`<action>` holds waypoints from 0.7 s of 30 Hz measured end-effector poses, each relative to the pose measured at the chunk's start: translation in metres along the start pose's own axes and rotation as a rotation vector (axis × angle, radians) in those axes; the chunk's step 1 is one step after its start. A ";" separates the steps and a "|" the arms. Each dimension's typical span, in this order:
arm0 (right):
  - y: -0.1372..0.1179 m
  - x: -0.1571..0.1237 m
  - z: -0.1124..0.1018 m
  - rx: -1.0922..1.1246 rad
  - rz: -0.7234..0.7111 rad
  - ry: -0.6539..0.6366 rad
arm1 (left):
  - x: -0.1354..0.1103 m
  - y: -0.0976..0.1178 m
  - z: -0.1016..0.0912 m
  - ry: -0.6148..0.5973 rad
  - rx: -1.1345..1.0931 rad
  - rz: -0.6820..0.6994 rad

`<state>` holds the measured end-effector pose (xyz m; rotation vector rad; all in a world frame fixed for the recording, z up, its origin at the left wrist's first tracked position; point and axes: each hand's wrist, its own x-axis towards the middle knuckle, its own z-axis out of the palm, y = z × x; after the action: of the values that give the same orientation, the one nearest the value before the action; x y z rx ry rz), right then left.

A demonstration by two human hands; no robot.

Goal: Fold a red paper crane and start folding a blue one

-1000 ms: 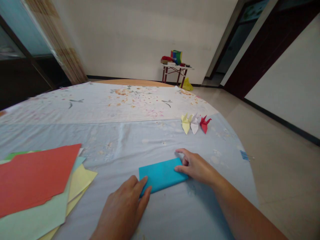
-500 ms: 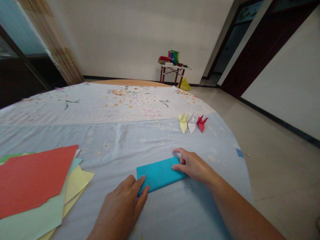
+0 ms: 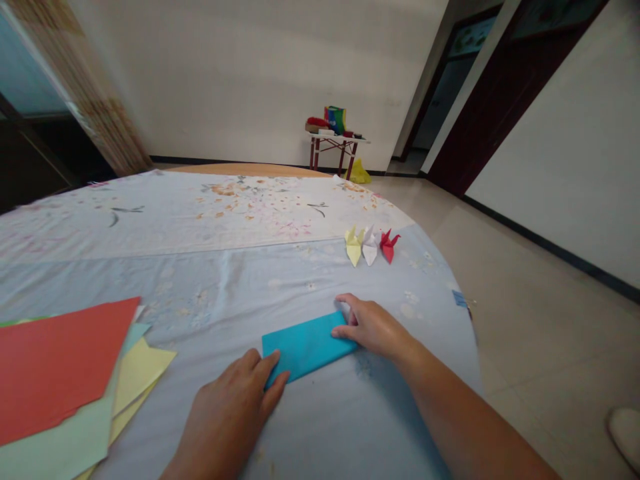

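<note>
A folded sheet of blue paper (image 3: 307, 345) lies as a long rectangle on the light blue cloth, slightly slanted. At its left end my left hand (image 3: 233, 400) presses with the fingertips on top and the thumb at the near edge. The right end is in my right hand (image 3: 373, 327), thumb on the paper's upper face and index finger reaching past the far edge; the other fingers are partly hidden. Beyond the paper stand three folded paper cranes: a yellow crane (image 3: 354, 247), a white crane (image 3: 370, 247) and a red crane (image 3: 389, 246).
At the left lies a stack of coloured sheets, red paper (image 3: 60, 367) on top, with pale green paper (image 3: 55, 440) and yellow paper (image 3: 143, 373) below. The round table's flowered tablecloth (image 3: 260, 280) has creases. Against the wall stands a small side table (image 3: 337, 139) with things on it.
The whole view has turned a little to the right, so everything sits further left in the picture. Both hands keep their places on the blue paper, whose shape looks the same.
</note>
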<state>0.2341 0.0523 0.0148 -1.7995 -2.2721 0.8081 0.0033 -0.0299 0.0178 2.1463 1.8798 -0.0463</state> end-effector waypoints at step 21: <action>-0.052 -0.028 0.057 -0.394 -0.385 0.330 | -0.002 0.004 0.002 0.058 0.058 0.043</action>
<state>0.1726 -0.0003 -0.0024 -1.4023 -2.5387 -0.0022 0.0068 -0.0330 0.0170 2.2486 1.8854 -0.0311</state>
